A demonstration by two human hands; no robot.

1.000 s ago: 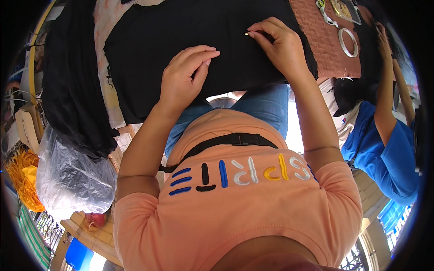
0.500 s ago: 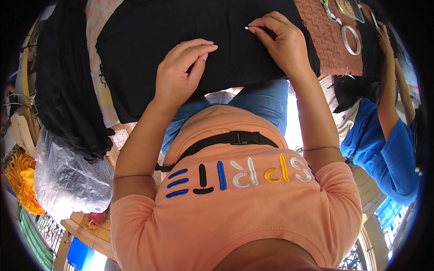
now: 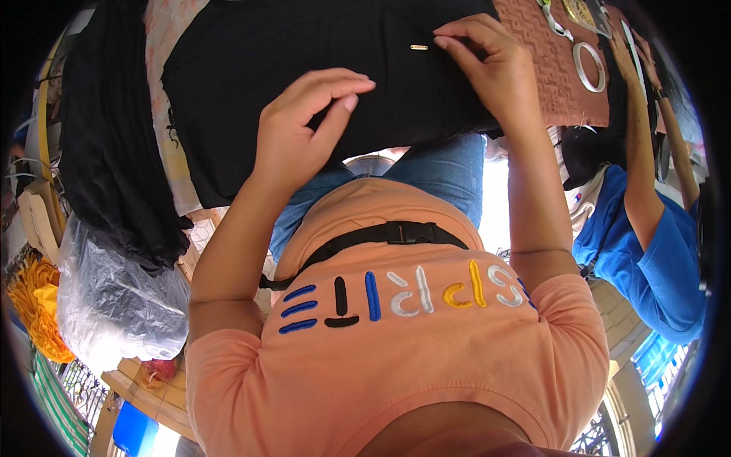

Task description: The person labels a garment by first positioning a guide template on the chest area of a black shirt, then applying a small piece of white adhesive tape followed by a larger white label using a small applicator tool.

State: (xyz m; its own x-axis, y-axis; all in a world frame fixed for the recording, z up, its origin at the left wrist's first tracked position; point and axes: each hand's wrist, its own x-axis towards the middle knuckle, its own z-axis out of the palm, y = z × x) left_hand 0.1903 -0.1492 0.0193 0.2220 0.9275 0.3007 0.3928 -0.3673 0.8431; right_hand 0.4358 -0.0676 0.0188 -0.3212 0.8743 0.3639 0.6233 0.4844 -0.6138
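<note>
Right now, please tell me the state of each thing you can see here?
Black garment: spread flat across the lap.
Small gold piece: lying on the garment.
Right hand: fingers pinched beside the gold piece.
Left hand: raised, fingers curled, holding nothing.
Plastic bag: crumpled.

Bright daylight is flooding a tiled floor [image 3: 620, 320]; a green railing [image 3: 53, 396] is running along the lower left edge.

Black cloth [image 3: 320, 53], brown patterned mat [image 3: 548, 76], orange shirt [image 3: 396, 365], blue sleeve [image 3: 655, 266].
</note>
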